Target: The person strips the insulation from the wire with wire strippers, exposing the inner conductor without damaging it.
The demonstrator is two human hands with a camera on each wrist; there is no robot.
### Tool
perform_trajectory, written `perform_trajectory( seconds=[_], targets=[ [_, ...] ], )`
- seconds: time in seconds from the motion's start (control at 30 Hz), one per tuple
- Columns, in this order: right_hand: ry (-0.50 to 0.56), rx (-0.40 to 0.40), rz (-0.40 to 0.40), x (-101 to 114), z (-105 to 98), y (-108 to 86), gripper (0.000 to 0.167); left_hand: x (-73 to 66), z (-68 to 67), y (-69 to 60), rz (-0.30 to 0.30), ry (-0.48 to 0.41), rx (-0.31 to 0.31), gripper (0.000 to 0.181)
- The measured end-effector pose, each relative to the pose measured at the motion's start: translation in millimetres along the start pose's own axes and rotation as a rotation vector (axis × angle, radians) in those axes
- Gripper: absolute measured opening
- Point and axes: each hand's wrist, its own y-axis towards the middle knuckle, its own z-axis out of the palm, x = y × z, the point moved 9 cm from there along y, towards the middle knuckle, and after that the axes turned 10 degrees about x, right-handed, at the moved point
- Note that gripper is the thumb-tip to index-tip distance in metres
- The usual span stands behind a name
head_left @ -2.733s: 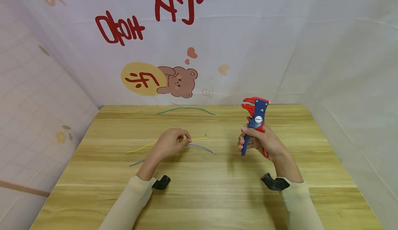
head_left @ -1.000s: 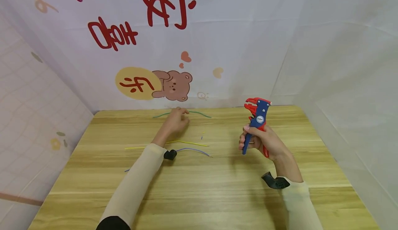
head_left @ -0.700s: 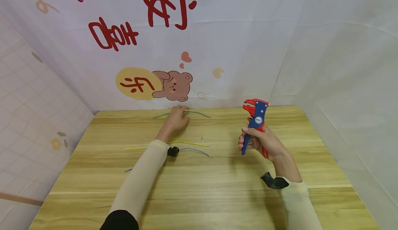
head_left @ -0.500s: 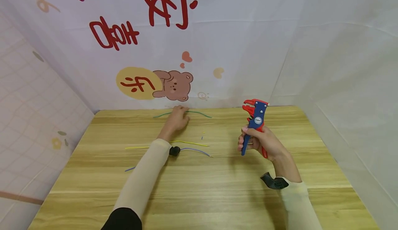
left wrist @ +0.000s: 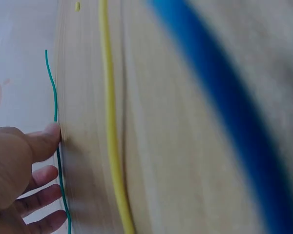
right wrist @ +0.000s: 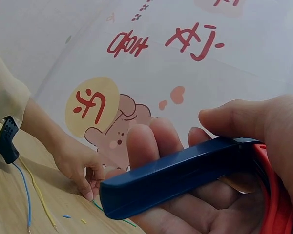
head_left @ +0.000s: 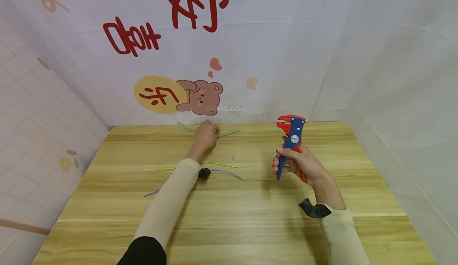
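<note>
Evidently, picking up the green wire [left wrist: 55, 105] was the step in hand. The left hand [head_left: 206, 135] pinched it partway along, thumb tip against it and the finger opposite mostly hidden; the other fingers were loosely bent behind. The wire lay at the far edge of the wooden table [head_left: 250, 217], its left end showing in front of the white backdrop [head_left: 272, 50]. Whether any of it touched the wood could not be told.

Such a thin, springy wire seemed to call for a light grip with the fingertip pads, firm enough to stop it rolling but not so hard as to kink it. A hold near the middle suited lifting; one nearer an end would probably have steered that end better.

The left sleeve [head_left: 168, 205] crossed over the yellow wire [left wrist: 109, 97] and the blue wire [left wrist: 222, 92], so raising the forearm before drawing back looked the tidier way, lest the cuff drag them. The blue offcut [right wrist: 66, 216] and the yellow offcut [left wrist: 77, 6] lay just right of that reach and were best left alone.

The right hand [head_left: 305, 165] held the red-and-blue wire stripper [head_left: 295, 131] upright, well apart from the wire, fingers curled about its handles. Those handles stood spread and its red jaws parted; an easy, unsqueezed grip seemed right there.
</note>
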Motion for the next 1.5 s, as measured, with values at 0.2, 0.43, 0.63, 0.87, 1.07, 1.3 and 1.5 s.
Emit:
perform_trajectory(
  seconds=[0.2, 0.43, 0.63, 0.87, 1.07, 1.3, 1.5],
  targets=[
    [0.006, -0.02, 0.021, -2, -1, 0.9, 0.013, -8.0, 1.9, -4.8, 0.035, 0.07, 0.046, 0.013],
    [0.009, -0.02, 0.023, -4, -2, -0.2, 0.012, -13.2, 4.8, -13.8, 0.135, -0.035, 0.093, 0.01],
    [0.012, -0.013, 0.019, -4, 0, -1.3, 0.013, -15.9, 5.3, -26.1, 0.205, -0.207, 0.09, 0.017],
    [0.012, 0.004, 0.019, -5, 4, -1.0, 0.012, -13.1, -6.0, -44.0, 0.201, -0.295, -0.017, 0.018],
    [-0.009, 0.005, 0.036, -7, 6, -0.4, 0.012, -8.3, -21.6, -57.7, 0.166, -0.329, -0.103, 0.014],
    [-0.039, 0.014, 0.045, -6, 9, 2.1, 0.014, -9.8, -42.3, -74.8, 0.182, -0.343, -0.185, 0.016],
    [-0.038, 0.042, 0.048, -5, 16, 4.7, 0.014, -10.9, -57.5, -89.4, 0.191, -0.382, -0.254, 0.016]
  ],
)
